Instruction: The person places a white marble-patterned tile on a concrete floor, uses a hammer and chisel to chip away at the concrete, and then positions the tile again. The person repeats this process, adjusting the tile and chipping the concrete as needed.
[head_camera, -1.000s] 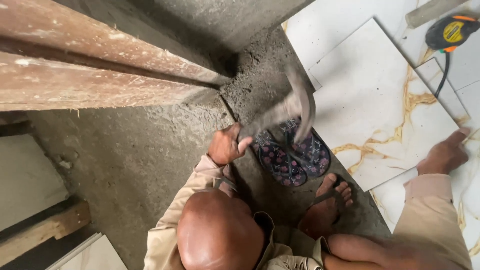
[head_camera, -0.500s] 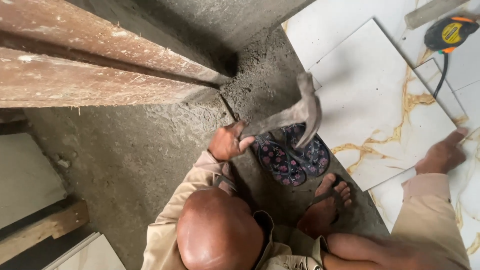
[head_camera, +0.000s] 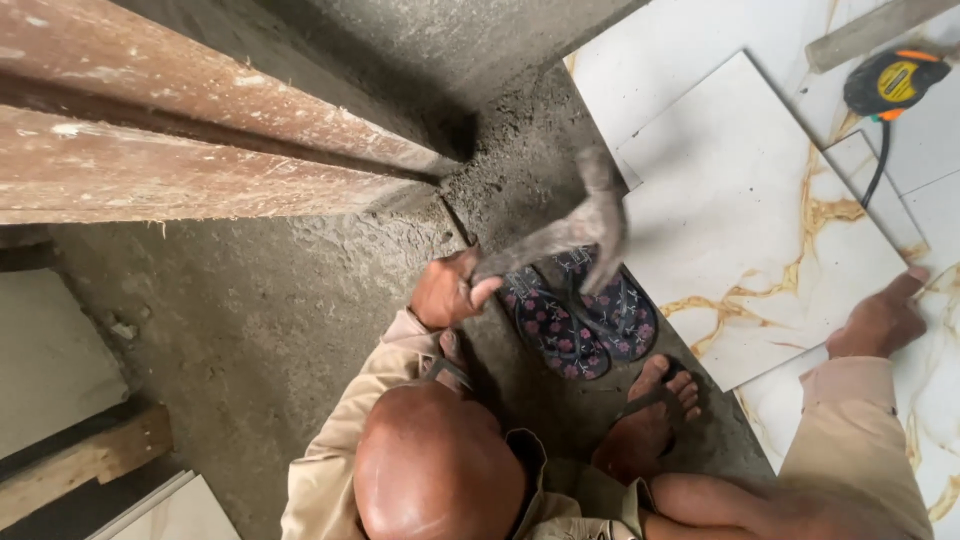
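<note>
Tiling progress, roughly: my left hand (head_camera: 447, 292) is closed tight round the handle of a grey, mortar-caked hammer (head_camera: 575, 232). The head is up above the floor and too blurred to say much more about it. It hangs over the strip of bare mortar (head_camera: 520, 170) right at the edge of the white tile with gold veins (head_camera: 760, 230). My right hand (head_camera: 880, 320) holds nothing; it lies flat and open, fingers pressing on that tile's near corner. The tile itself sits skewed across the paler ones around it, so I'd say it's only placed and not bedded or lined up yet. More of the white flooring shows off to the right, and that part looks done. Everything to the left is rough grey screed (head_camera: 250, 330) running up to the wooden beams (head_camera: 180, 150), so I reckon most of this side is left to cover. A pair of flowery flip-flops (head_camera: 580, 325) lies on the mortar just beside the tile edge, with my foot (head_camera: 650, 420) near them. The yellow and black tape measure (head_camera: 893, 82) is parked on the far tiles, well apart from both hands. A spare tile (head_camera: 180, 510) waits down at the lower left.
</note>
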